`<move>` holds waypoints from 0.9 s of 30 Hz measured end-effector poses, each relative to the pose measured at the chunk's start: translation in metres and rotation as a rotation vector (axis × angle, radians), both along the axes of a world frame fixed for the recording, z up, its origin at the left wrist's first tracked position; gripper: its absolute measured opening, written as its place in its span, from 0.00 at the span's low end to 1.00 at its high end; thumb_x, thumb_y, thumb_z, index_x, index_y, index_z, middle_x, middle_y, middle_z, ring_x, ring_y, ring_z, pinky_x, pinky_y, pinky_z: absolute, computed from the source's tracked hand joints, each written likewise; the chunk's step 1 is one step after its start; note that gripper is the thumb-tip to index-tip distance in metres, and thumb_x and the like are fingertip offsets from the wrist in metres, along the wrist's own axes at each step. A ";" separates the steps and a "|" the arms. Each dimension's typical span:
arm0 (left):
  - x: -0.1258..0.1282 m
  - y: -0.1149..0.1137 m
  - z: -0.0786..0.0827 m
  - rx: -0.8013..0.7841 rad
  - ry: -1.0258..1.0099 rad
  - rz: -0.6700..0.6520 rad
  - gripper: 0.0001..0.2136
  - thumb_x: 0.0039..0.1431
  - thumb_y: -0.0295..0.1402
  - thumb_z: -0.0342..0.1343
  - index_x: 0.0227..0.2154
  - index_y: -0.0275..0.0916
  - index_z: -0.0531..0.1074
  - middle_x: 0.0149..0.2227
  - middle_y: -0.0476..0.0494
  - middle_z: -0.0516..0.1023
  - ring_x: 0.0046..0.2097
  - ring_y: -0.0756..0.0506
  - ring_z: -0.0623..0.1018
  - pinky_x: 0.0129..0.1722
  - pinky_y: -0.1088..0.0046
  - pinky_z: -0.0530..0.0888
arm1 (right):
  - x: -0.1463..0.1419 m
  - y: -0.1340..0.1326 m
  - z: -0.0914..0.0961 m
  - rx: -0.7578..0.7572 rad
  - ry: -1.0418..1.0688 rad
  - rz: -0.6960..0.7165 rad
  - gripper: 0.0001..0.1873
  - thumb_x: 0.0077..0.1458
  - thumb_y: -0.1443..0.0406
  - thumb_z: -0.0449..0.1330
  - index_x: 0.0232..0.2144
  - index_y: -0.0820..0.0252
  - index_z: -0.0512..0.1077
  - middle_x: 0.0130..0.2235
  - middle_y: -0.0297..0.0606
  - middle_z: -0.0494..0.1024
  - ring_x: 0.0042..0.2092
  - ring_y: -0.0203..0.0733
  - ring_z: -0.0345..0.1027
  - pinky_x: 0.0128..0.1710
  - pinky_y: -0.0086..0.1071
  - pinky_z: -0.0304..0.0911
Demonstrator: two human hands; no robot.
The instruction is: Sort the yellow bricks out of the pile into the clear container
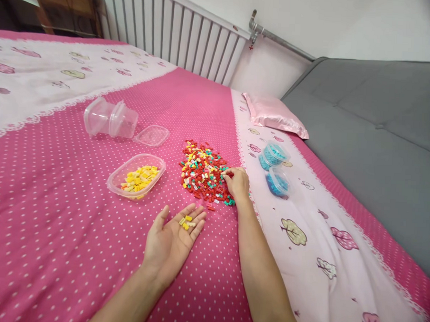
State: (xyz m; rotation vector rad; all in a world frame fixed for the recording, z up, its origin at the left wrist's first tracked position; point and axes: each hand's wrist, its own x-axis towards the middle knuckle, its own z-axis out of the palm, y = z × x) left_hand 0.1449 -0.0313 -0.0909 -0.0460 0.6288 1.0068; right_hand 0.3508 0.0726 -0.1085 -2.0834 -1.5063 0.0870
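left hand (174,237) lies palm up, grip apart, cradling yellow bricks (186,222); right hand (237,183) (grip pinched together) touches the mixed brick pile (202,172) on the bed (73,221).

Bed (56,206), pink dotted sheet. On it: brick pile (203,172) at centre; tub (111,181) of yellow bricks to left; clear cups (110,119) tipped over, lid (152,135) beside; blue tubs (261,159) to right; pillow (274,115) beyond.

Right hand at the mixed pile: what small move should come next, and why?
Probably pinch one more yellow piece from the mixed pile and carry it to the left hand. The right hand touches the pile's edge, the open left hand already cups a few yellow pieces, and the tray holds yellow ones.
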 end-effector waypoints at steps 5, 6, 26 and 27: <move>0.000 0.000 0.001 0.008 0.001 -0.003 0.22 0.62 0.38 0.42 0.52 0.26 0.62 0.46 0.26 0.74 0.44 0.41 0.78 0.44 0.66 0.76 | 0.002 0.004 -0.004 0.025 -0.001 0.039 0.04 0.51 0.68 0.61 0.30 0.59 0.76 0.36 0.39 0.76 0.40 0.41 0.68 0.44 0.33 0.61; 0.000 -0.001 0.001 0.008 0.003 -0.002 0.22 0.62 0.38 0.42 0.52 0.25 0.62 0.46 0.25 0.74 0.44 0.40 0.78 0.44 0.66 0.76 | 0.002 0.005 -0.005 0.027 0.006 0.048 0.04 0.50 0.68 0.61 0.30 0.59 0.76 0.35 0.38 0.76 0.39 0.41 0.69 0.44 0.33 0.61; 0.000 -0.001 0.001 -0.005 -0.007 0.003 0.23 0.62 0.38 0.42 0.55 0.26 0.60 0.46 0.26 0.75 0.44 0.41 0.79 0.44 0.66 0.76 | 0.010 0.011 -0.003 0.306 1.152 -0.024 0.06 0.41 0.71 0.61 0.27 0.61 0.75 0.25 0.31 0.75 0.28 0.32 0.69 0.35 0.28 0.69; 0.000 0.000 0.000 -0.004 -0.008 0.004 0.23 0.62 0.38 0.42 0.55 0.26 0.60 0.46 0.26 0.75 0.44 0.41 0.79 0.44 0.66 0.76 | 0.009 0.010 -0.003 0.296 1.164 -0.036 0.06 0.41 0.72 0.61 0.27 0.61 0.75 0.25 0.31 0.75 0.28 0.32 0.69 0.35 0.27 0.69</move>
